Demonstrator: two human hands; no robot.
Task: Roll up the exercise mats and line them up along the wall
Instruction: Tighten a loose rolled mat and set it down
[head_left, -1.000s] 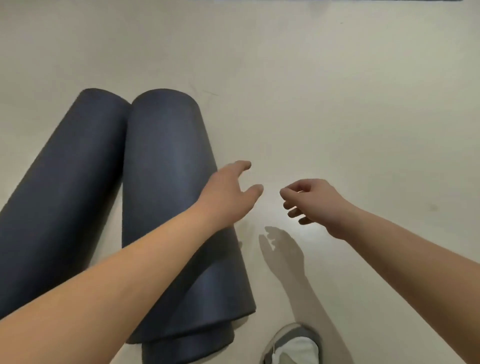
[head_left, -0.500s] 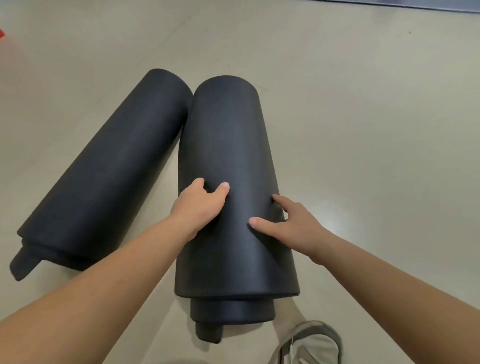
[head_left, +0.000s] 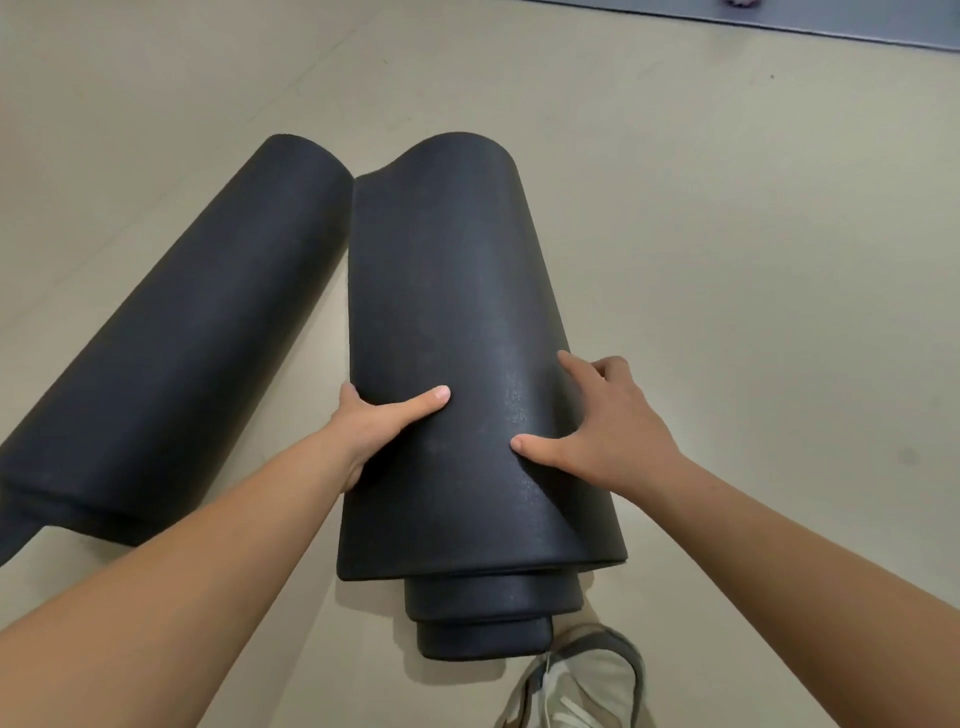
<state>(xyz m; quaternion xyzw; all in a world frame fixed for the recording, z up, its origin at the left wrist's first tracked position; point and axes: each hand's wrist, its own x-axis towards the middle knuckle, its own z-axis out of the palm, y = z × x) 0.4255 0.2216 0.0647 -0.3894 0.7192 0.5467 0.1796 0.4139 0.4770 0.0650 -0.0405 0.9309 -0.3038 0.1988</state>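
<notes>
Hands at either side of a black rolled mat in the middle of the view, set lengthwise away from the person over a pale floor. Left hand clamped on the roll's left flank, thumb flat across the top, fingers tucked round the side and out of sight. Right hand gripping the right flank, thumb on top, forefinger stretched forward along the curve, other fingers curled over the side. Near end of the roll telescoped, inner layers poking out in steps toward a grey and cream shoe at the bottom edge. Far end slightly buckled, with a dip in its outline. Impossible to tell whether lifted or resting on the floor. Second mat to the left, also black and rolled, lying on the floor at an angle: far end touching the held roll's far left corner, near end well apart toward the lower left. Dark grey strip along the top right edge, too little in view to identify.
</notes>
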